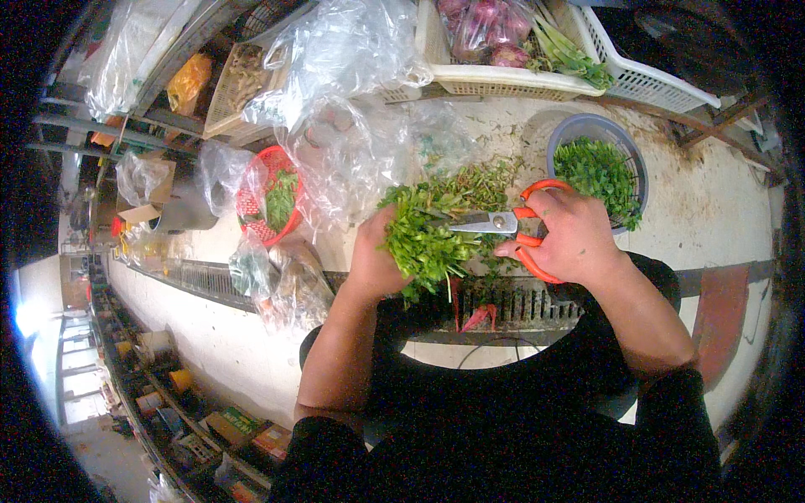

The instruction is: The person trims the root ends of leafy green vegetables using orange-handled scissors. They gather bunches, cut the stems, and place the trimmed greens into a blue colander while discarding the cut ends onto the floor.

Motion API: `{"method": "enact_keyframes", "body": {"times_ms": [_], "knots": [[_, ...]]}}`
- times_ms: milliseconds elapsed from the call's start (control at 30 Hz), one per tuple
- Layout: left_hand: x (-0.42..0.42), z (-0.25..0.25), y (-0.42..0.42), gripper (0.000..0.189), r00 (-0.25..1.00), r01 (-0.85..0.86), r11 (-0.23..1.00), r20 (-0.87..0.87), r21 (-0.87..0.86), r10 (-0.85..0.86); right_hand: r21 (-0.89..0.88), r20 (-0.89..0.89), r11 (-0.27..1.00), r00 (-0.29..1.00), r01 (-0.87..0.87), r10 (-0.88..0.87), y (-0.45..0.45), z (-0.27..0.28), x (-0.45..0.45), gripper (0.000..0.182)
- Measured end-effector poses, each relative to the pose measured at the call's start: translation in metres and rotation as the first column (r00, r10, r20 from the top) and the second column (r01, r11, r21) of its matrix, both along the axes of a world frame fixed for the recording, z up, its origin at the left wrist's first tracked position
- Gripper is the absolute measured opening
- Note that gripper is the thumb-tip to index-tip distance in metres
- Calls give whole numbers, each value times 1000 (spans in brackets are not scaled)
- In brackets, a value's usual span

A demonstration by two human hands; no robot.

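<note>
A bunch of leafy green herbs (427, 251) is gripped in my left hand (377, 254); its fingers are hidden behind the leaves. My right hand (569, 232) holds orange-handled scissors (487, 223), whose metal blades point left and reach the bunch. Whether the blades are parted is hard to tell. Under and beyond the bunch lies a pile of loose stems and trimmings (484, 182) on the floor. Near my right hand stands a grey-blue plastic basket (640, 163) holding many cut green leaves (594, 176).
A red plastic basket (297, 220) with some leaves stands at left, among clear plastic bags (352, 157). Cream crates (503, 85) at the back hold bagged red onions (490, 28) and green stalks (566, 50). A metal floor grate (528, 308) runs beneath my arms.
</note>
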State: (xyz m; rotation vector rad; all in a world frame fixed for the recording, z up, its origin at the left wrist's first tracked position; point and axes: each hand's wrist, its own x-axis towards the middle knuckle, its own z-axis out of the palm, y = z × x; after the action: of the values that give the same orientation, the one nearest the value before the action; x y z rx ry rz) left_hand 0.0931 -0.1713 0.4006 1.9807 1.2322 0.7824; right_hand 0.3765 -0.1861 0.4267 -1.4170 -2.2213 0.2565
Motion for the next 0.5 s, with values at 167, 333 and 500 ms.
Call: {"method": "enact_keyframes", "body": {"times_ms": [167,333,500], "knots": [[5,1,-1,43,985,83,982,-162,169,-56,-11,26,1000,1000,-11,12,-2,-5,-4,59],[9,0,-1,43,993,116,988,-37,103,-113,-156,66,988,998,2,8,-5,-9,-4,59],[11,4,1,40,985,112,994,133,9,-112,-185,-59,982,997,32,-44,-7,-12,-8,60]]}}
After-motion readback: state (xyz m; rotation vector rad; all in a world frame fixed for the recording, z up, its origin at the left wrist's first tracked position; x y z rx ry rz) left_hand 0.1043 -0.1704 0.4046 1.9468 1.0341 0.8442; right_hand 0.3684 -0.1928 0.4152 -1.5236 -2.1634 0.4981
